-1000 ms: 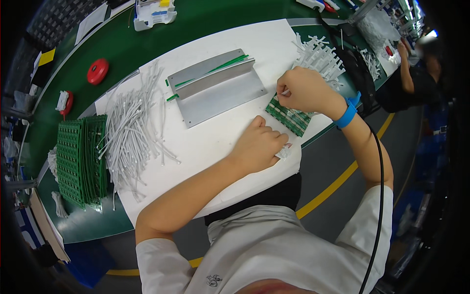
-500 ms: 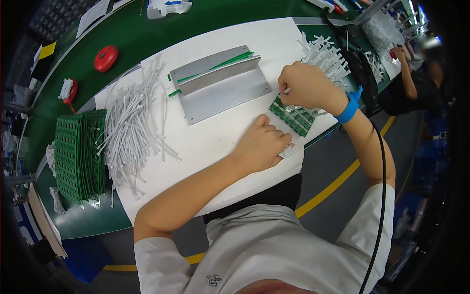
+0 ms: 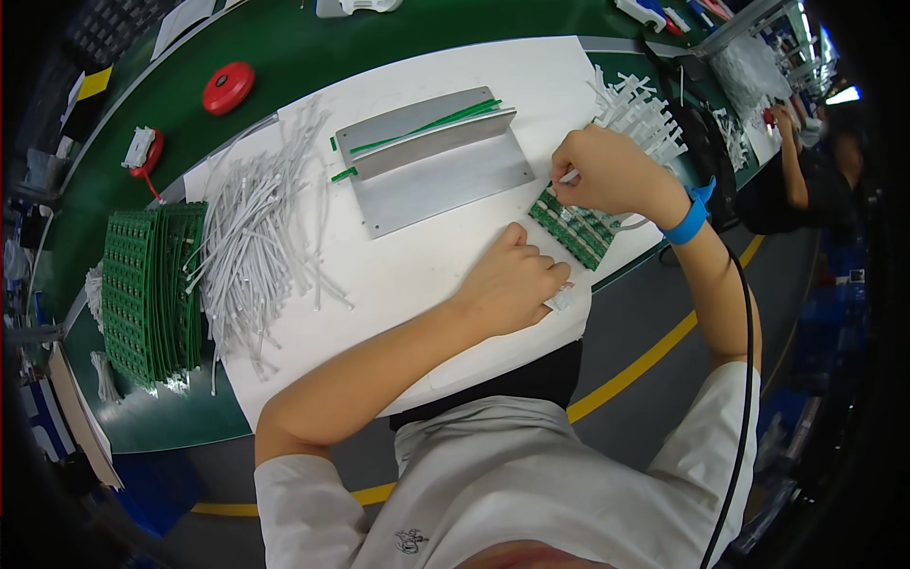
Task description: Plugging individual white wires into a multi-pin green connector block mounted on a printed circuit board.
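My right hand point(image 3: 611, 171) is closed in a pinch over a green circuit board panel point(image 3: 590, 248). Between its fingertips shows the end of a white cable point(image 3: 569, 176). The panel lies on a white sheet point(image 3: 408, 313), its far part hidden under that hand; a white lead sticks out at its right side. My left hand point(image 3: 512, 284) rests on the sheet, left of and nearer than the panel, with its fingers curled in. A small clear plastic piece point(image 3: 561, 298) with reddish marks shows by its fingers; I cannot make out what they grip.
A metal plate with an upright ridge point(image 3: 445, 175) and green strips stands mid-sheet. Loose white cables point(image 3: 261, 237) and stacked green circuit boards point(image 3: 152, 294) lie left. More white cables point(image 3: 640, 119) lie back right. A red round object point(image 3: 228, 88) stands back left. Another person point(image 3: 791, 171) is at right.
The whole view has shifted slightly. My right hand stays over the panel, and the white cable end shows more clearly between its fingertips. My left hand has barely moved.
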`<state>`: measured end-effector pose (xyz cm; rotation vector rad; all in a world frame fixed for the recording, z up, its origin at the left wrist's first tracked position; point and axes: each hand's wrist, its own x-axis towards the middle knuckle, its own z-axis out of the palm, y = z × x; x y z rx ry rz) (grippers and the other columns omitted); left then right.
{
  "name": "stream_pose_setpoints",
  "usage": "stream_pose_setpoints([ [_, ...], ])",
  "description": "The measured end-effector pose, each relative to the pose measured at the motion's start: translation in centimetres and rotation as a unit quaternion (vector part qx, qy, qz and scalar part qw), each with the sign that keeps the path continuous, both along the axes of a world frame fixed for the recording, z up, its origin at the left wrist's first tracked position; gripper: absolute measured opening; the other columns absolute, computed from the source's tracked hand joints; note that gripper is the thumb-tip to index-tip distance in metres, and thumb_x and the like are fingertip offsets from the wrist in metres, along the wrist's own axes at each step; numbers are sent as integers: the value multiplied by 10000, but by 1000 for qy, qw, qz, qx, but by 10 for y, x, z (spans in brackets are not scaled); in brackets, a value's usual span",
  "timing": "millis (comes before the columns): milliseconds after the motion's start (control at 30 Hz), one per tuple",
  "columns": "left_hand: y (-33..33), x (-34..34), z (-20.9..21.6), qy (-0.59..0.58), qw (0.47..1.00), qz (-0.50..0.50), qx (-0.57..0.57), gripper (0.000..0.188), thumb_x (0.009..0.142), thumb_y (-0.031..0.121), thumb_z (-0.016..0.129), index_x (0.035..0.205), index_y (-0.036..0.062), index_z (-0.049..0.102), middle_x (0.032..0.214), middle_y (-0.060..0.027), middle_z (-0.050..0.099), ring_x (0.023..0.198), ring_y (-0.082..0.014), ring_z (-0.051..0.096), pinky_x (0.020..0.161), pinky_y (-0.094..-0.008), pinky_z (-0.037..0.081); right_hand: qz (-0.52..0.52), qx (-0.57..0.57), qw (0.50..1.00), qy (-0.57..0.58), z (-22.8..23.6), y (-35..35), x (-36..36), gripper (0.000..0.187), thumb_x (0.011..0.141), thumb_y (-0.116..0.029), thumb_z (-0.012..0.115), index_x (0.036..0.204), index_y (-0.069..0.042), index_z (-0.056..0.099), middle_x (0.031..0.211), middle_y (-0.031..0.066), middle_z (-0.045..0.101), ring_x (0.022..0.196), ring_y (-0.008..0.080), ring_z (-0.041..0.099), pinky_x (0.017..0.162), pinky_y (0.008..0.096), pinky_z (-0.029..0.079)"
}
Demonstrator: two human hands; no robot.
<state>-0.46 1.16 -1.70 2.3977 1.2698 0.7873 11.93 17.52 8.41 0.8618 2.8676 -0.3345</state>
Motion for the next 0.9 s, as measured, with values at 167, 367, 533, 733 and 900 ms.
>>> stream_pose_setpoints([
  [167,1,1,2,9,1000,4,-5,122,854,232,721,866,114,694,736,-49,700,717,-228,663,889,-370,358,-2,-8,1000,1,4,-1,1,125,766,-152,754,819,-41,779,787,116,754,733,274,745,699,358,592],
  [367,1,1,2,1,1000,4,-4,135,880,238,708,855,107,687,724,-55,693,709,-237,660,889,-375,361,-8,11,1000,-5,4,-4,1,120,763,-148,756,825,-50,784,783,110,755,734,273,745,699,358,591],
  [533,0,1,2,6,1000,6,-2,147,889,245,701,843,107,681,722,-55,693,713,-241,662,891,-379,361,-38,-11,998,-43,5,-2,-3,122,760,-159,759,820,-56,787,783,110,755,735,278,740,699,361,589],
  [733,0,1,1,-2,1000,6,6,146,883,248,708,841,111,683,721,-56,698,710,-241,662,891,-380,358,-39,-13,998,-45,3,-1,-2,131,757,-169,765,821,-58,790,793,113,754,747,284,735,700,365,587],
  [900,1,2,1,-5,1000,6,5,138,870,243,716,846,110,690,721,-56,700,707,-241,661,890,-380,359,-26,7,999,-32,3,-3,-2,131,759,-171,765,825,-61,792,811,113,752,783,284,726,719,373,585],
])
